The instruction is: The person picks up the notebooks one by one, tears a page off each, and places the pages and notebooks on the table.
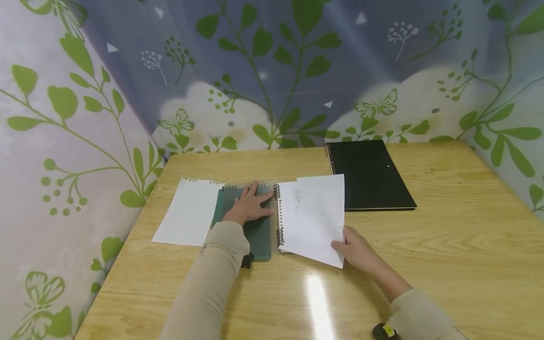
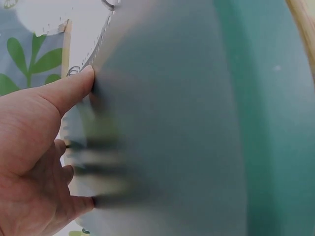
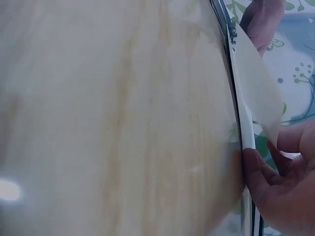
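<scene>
We steady the green cover [image 1: 259, 243] on the surface [image 1: 459, 264] with the spread left hand [image 1: 250, 206], pinching the white page [image 1: 318, 219] in the right hand [image 1: 358, 248]. Lift evenly; its attachment to the coil [image 1: 280, 237] is unclear.

A large black rectangular spiral-bound book [image 1: 369, 177] lies on the yellowish wood-grain table [image 1: 459, 250], before a blue-and-white backdrop [image 1: 365, 89] printed with green leaves and butterflies.

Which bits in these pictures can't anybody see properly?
Black book: head view, lower left corner hidden behind the raised page.
Notebook marks: head view, too small to read.
Green cover: left wrist view, cut off by the bottom edge.
Left hand: right wrist view, cut off by the top edge.
</scene>
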Demonstrator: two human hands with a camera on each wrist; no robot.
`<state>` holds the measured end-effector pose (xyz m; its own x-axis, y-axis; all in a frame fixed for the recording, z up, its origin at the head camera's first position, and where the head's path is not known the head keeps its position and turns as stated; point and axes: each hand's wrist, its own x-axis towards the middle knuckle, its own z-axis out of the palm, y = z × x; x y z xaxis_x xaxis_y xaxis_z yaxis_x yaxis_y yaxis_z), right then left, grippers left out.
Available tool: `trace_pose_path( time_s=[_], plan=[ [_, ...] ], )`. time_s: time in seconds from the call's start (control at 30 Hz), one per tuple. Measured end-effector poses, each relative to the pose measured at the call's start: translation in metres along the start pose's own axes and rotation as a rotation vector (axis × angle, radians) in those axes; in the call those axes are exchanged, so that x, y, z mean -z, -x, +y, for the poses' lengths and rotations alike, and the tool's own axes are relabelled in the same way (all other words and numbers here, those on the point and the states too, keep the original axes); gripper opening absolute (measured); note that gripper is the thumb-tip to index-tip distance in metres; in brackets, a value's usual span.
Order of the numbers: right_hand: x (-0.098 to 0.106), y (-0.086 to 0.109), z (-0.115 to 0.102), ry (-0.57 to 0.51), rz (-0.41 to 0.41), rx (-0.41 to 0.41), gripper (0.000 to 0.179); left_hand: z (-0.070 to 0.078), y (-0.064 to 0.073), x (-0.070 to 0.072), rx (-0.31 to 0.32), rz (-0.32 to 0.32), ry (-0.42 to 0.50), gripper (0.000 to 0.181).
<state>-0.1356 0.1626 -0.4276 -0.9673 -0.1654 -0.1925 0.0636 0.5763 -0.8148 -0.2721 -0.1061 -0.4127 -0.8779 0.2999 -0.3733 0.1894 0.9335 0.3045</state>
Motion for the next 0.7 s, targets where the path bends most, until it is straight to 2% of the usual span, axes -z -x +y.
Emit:
trace_pose_path(
  time_s=[0.17, 0.27, 0.37, 0.5, 0.6, 0.7],
  plan=[
    [0.007, -0.002, 0.006, -0.045, -0.044, -0.045, 0.05, 0.0, 0.0, -0.001, 0.0, 0.009, 0.002, 0.064],
    [0.011, -0.003, 0.007, -0.072, -0.078, -0.038, 0.056, -0.002, 0.0, -0.003, 0.001, 0.021, 0.002, 0.064],
    [0.011, -0.005, 0.0, -0.019, -0.069, -0.018, 0.057, -0.005, -0.001, -0.006, 0.009, 0.053, 0.011, 0.065],
    [0.01, -0.008, -0.013, 0.203, 0.035, -0.023, 0.051, -0.009, 0.0, -0.01, 0.021, 0.138, 0.017, 0.067],
    [0.013, -0.008, -0.022, 0.356, 0.138, 0.004, 0.044, -0.01, 0.001, -0.011, 0.012, 0.217, 0.027, 0.067],
    [0.019, -0.007, -0.028, 0.379, 0.217, 0.037, 0.033, -0.012, 0.003, -0.011, 0.001, 0.302, 0.032, 0.066]
  ],
)
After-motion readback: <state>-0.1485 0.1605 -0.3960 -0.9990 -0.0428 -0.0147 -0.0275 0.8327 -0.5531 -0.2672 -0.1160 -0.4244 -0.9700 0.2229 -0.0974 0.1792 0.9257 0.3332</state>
